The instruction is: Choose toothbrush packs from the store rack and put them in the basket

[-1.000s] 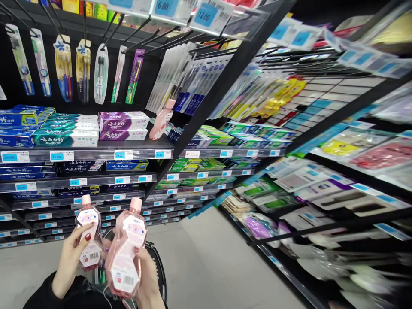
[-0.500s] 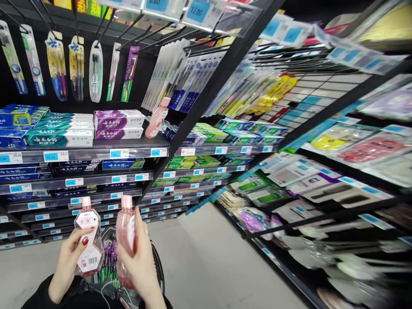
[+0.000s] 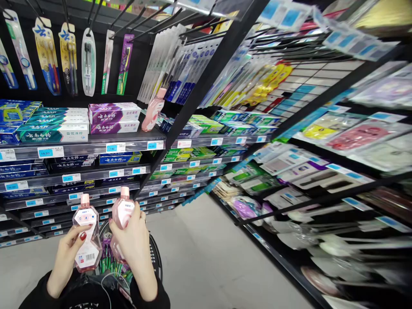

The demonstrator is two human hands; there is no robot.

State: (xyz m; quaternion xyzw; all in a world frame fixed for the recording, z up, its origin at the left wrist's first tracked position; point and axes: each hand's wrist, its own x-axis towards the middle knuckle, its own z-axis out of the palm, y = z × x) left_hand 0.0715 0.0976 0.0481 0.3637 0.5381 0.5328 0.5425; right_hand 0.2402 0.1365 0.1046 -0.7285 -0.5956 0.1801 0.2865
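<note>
My left hand [image 3: 71, 246] is closed round a pink mouthwash bottle [image 3: 86, 253], whose white label with a barcode faces me. Beside it, my right hand [image 3: 133, 234] grips a second pink mouthwash bottle [image 3: 119, 212]; its fingers cover much of that label. Both bottles are upright and capped, a small gap apart. Below them is a dark basket [image 3: 155, 253] holding several toothbrush packs [image 3: 106, 253] in green and purple, partly hidden by my hands. A third pink bottle [image 3: 153, 112] stands tilted in view on the shelf ahead.
Toothpaste boxes [image 3: 53, 131] line the shelf [image 3: 86, 140] ahead, with purple boxes [image 3: 112, 118] beside them. Packaged toothbrushes [image 3: 88, 62] hang on hooks above. A rack of packaged utensils [image 3: 309, 244] stands along the right, across the grey floor [image 3: 206, 253].
My right hand has turned its bottle so that more of the white label shows, and raised it slightly. The left hand keeps its bottle nearly still. The view has shifted slightly.
</note>
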